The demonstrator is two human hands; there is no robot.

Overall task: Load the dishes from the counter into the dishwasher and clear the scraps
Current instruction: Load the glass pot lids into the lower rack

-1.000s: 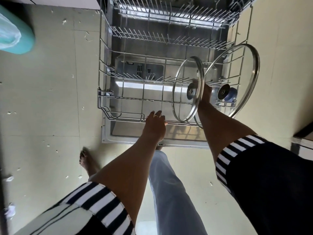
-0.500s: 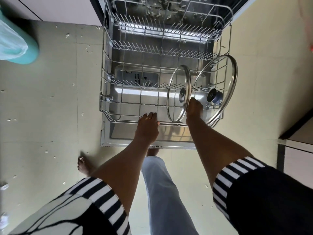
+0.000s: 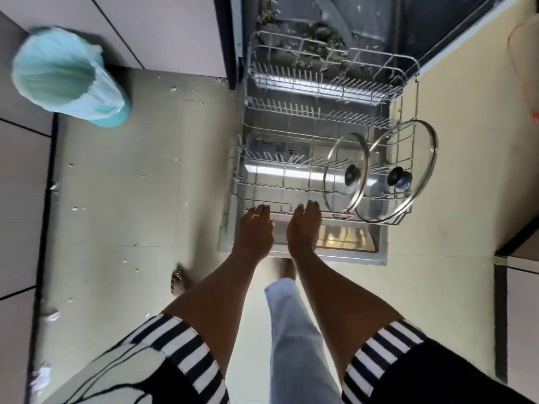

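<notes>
The dishwasher's lower rack (image 3: 281, 212) is pulled out over the open door (image 3: 344, 237). Two glass lids stand on edge at its right end: a smaller lid (image 3: 335, 167) with a black knob, and beside it a larger lid (image 3: 421, 158) with a dark knob that leans against the rack's right side. My left hand (image 3: 256, 228), with a ring, and my right hand (image 3: 303, 228) sit side by side on the rack's front rail, fingers curled over the wire. Both hands are left of the lids and touch neither.
A teal bin (image 3: 67, 77) lined with a bag stands on the floor at the far left. Small white scraps (image 3: 75, 208) are scattered over the floor. Debris lies inside the dishwasher tub (image 3: 320, 33). A cabinet (image 3: 522, 316) stands at the right. My bare foot (image 3: 178, 282) is left of the door.
My right hand has let go of the smaller lid, which now stands in the rack, and come down to the front rail beside my left hand.
</notes>
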